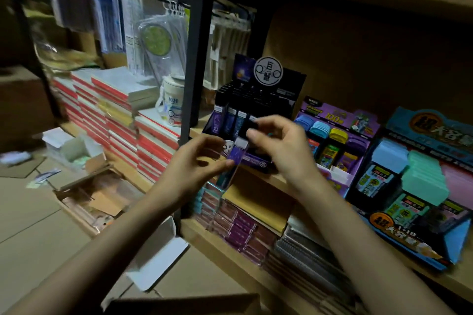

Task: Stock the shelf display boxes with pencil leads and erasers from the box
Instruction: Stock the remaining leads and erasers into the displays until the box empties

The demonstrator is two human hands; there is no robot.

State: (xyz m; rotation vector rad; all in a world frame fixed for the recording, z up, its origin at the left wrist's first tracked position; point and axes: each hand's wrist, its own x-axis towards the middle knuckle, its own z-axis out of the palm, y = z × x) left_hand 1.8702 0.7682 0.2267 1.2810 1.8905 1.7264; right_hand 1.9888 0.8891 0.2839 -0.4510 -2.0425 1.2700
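Pinches lead case (236,155) by its lower end in left hand (197,158), long axis tilted cap-up toward display box (256,100) behind, right hand (279,146) curled at the cap, grip unclear.

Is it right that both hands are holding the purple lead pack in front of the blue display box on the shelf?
Not quite. In the head view the left hand and right hand hold the purple lead pack in front of the black display box. The blue display box stands further right on the shelf. The rest is right.
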